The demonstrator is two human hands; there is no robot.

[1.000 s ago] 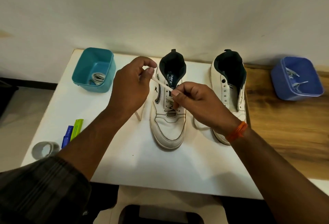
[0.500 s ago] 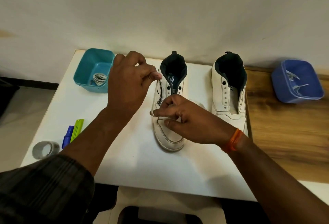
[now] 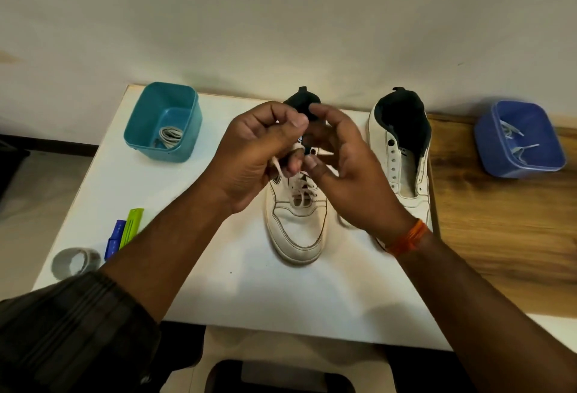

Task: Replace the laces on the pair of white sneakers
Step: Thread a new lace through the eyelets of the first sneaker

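Though I only see this through the head camera, here is where I judge the job stands:

Table (image 3: pixel 218 292): white top under both wrists – everything for the task sits on it.

Unlaced sneaker (image 3: pixel 402 155): just right of my right fingers, eyelets bare, no lace in it – as I read it, this whole shoe is left to do.

Laced sneaker (image 3: pixel 296 224): directly below my fingertips, toe toward me; crossings show over the lower eyelets, the upper ones are hidden behind my hands, so I judge it part done.

Teal tub (image 3: pixel 162 124): well left of my left fingers, a coiled lace inside – probably the spare for the second shoe.

Left hand (image 3: pixel 253 155): fingers curled, pinching the lace (image 3: pixel 278 168) that runs down to the eyelets.

Right hand (image 3: pixel 340 161): fingers bent toward the left fingertips; whether they have hold of the other lace end I cannot tell.
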